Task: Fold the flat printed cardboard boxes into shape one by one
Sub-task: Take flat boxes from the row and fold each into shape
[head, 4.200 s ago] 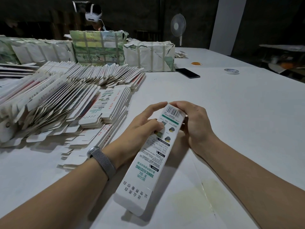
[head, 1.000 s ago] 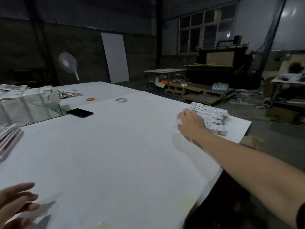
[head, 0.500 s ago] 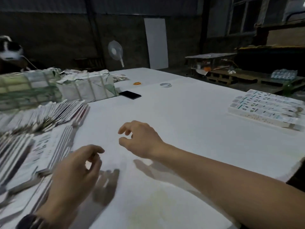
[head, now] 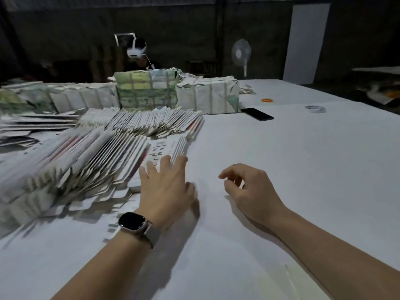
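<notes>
White table (head: pixel 281 169), unreadable flat boxes (head: pixel 164 148)

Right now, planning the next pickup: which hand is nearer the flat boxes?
Left. The left hand reaches over the flat boxes; the right hand hovers beside them, apart.

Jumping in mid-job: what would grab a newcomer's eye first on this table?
The fanned piles of flat printed boxes covering the table's left side, with wrapped bundles behind them. Near centre, the left hand, a watch on its wrist, reaches with straight fingers onto the nearest flat box, while the right hand hovers loosely curled and holds nothing. A black phone lies farther back.
</notes>
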Tool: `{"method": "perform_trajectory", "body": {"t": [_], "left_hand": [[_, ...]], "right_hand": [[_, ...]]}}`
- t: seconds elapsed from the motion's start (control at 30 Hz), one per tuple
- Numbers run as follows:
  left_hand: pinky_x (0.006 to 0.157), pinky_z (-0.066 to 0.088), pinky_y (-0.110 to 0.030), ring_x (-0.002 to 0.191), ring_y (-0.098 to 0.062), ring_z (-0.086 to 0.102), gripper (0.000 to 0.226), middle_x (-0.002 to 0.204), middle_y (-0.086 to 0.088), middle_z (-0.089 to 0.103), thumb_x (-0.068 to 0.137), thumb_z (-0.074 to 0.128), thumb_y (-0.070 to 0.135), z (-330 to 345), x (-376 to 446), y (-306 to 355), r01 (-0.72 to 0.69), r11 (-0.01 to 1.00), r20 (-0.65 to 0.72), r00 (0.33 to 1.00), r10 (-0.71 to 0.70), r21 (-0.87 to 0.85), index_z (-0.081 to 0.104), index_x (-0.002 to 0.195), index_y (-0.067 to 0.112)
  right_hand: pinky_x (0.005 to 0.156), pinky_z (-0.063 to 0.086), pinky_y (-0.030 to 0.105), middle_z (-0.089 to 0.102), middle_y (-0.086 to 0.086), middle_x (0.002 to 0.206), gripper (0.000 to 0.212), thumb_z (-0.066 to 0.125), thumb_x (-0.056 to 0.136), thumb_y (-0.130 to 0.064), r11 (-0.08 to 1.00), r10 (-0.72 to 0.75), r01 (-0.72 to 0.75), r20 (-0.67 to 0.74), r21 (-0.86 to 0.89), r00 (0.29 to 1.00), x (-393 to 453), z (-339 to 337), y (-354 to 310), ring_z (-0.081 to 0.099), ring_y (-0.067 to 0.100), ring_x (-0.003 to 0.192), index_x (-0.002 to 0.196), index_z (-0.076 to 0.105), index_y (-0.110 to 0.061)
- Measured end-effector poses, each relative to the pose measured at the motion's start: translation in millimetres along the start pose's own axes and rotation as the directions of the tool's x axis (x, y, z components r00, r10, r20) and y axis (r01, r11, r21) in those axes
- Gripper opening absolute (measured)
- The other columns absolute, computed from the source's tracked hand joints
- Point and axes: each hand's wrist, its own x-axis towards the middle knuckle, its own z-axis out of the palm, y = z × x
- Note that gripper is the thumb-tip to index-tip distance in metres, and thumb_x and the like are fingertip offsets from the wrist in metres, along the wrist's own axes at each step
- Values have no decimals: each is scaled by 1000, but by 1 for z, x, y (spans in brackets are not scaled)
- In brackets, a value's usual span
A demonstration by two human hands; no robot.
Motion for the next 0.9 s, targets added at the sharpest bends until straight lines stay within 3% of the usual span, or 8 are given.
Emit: {"method": "perform_trajectory", "body": {"t": [0.17,0.33,0.47,0.57,0.63,0.73,0.8,0.9], "left_hand": [[83,48,-43,104,-32,59,51,130,-3,54,90,40,33,-6,-1,-2,-70,997,-28,997,69,-25,39,141,28],[82,43,-43,103,-28,61,56,120,4,64,83,39,10,-8,-1,4,-124,991,-221,969,109,-52,52,134,29],[75,53,-48,89,-33,65,43,103,-9,70,81,52,-19,-14,3,6,-326,909,-516,842,155,-259,70,110,8],[76,49,-25,83,-13,58,41,96,-1,58,76,47,-22,-22,0,13,-460,786,-690,722,59,-414,69,94,8],[73,43,-13,80,-3,53,44,96,6,53,76,42,-13,-24,-4,22,-466,654,-660,748,-70,-597,64,90,23],[65,49,-20,75,-9,55,45,92,11,60,82,44,-6,-17,-12,38,-377,362,-460,870,-178,-853,56,83,37],[60,50,-20,69,-3,57,48,83,17,60,87,47,-14,-10,-14,41,-297,179,-326,931,-165,-938,57,83,33],[64,53,-28,63,-1,55,55,92,10,56,76,58,-17,0,-16,43,-138,43,-141,988,-70,-989,61,86,38]], "right_hand": [[64,38,13,62,-13,72,23,63,86,-7,998,23,-22,-17,65,1000,-1,-1,1,56,6,70,86,71,-28],[63,37,11,58,-20,65,24,61,87,-6,992,52,-49,-28,121,998,-1,-3,0,54,4,66,85,70,-29],[63,38,12,59,-21,64,25,61,87,-6,985,77,-74,-16,156,997,-1,-3,1,52,4,63,85,70,-29],[60,44,12,67,-6,71,18,62,92,-15,934,189,-178,-6,310,982,1,-3,2,55,4,62,88,70,-30],[56,47,16,72,-8,72,6,61,97,-30,857,280,-276,56,435,958,3,-2,-1,61,4,64,98,67,-33],[48,44,25,74,-2,76,22,56,97,-48,747,335,-359,150,559,930,8,-4,-3,65,15,66,114,59,-34],[50,47,31,73,4,83,26,57,99,-42,652,370,-380,162,657,915,11,-8,-2,67,21,71,122,57,-30],[66,57,34,77,2,98,32,61,99,-26,568,414,-368,130,736,901,12,-13,1,75,18,84,130,55,-29]]}}
